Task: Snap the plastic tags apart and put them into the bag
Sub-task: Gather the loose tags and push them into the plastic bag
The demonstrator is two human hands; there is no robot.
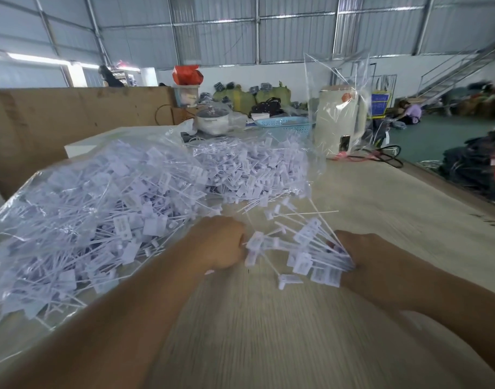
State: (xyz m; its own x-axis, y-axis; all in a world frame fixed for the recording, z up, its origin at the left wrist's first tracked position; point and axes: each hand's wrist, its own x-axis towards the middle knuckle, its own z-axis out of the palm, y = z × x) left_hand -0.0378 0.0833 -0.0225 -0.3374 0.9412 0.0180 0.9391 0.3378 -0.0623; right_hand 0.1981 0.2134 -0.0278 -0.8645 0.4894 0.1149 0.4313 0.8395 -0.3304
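Head view: a cluster of white plastic tags (302, 254) is held just above the table (268, 332), between the two hands. The right hand (361, 256) is closed round the gathered thin stems of the cluster, so that the flat tag heads fan out toward the left. The left hand (221, 242) is curled at the left edge of the cluster; a tag head appears to be pinched there, though the fingertips are hidden and blurred by motion. The separating step is judged to be in hand: one tag is being pulled or twisted off the bunch.

A clear bag (86, 220), already well filled with loose tags, lies on the table just left of the left hand, its mouth apparently toward the hands. A second filled bag (254, 169) lies behind it.

For the next move, the bunch must be kept firmly clamped while the single tag is broken free at its joint, then carried the short way left and dropped into the bag mouth.
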